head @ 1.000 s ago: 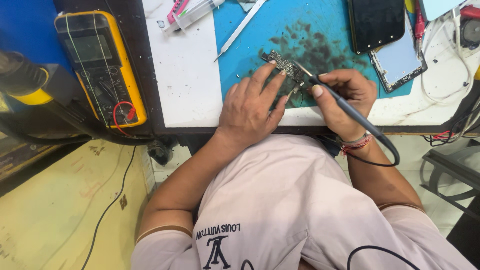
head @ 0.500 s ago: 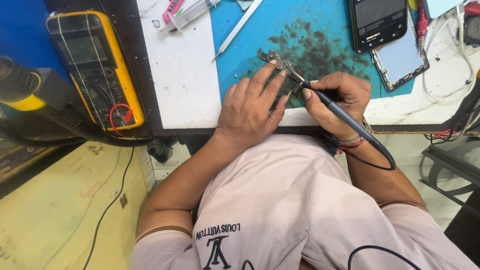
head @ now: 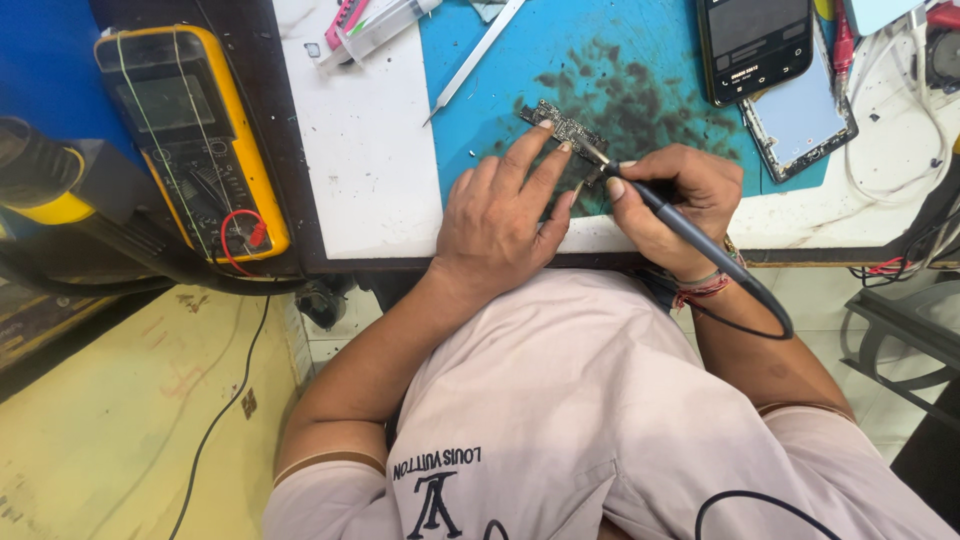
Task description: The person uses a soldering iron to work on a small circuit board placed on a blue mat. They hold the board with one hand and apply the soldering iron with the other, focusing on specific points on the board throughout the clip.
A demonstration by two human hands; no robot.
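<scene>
Left hand [head: 500, 215], head view: palm down at the near edge of the blue work mat [head: 650, 60], fingers spread and extended toward 1 o'clock, fingertips pressing on the small circuit board [head: 562, 126]. Nothing is gripped; I only pin the board flat.

Right hand [head: 672, 195]: curled closed in a pen grip around the soldering iron [head: 690, 232], thumb and forefinger near the front of the dark handle. Tip points to 10 o'clock and meets the board's near end. Cord leaves the handle's rear toward 5 o'clock, past my wrist.

Circuit board: small, dark, narrow, lying flat on the mat among dark stains, at 12 o'clock from my left hand. I judge it light, stiff and fragile, likely to slide on the mat unless held down. Best held by its bare edges or pressed at the ends, clear of the tiny parts and the hot tip.

Surroundings:
- Tweezers [head: 478, 60], at 11 o'clock from the board, straddling the mat's edge.
- Syringe [head: 378, 28], far 10 o'clock, on the white tabletop [head: 360, 160].
- Phone [head: 753, 45], dark screen up, at 2 o'clock.
- Opened phone body [head: 800, 125], just beside it.
- Yellow multimeter [head: 190, 140], at 9 o'clock, well apart.
</scene>
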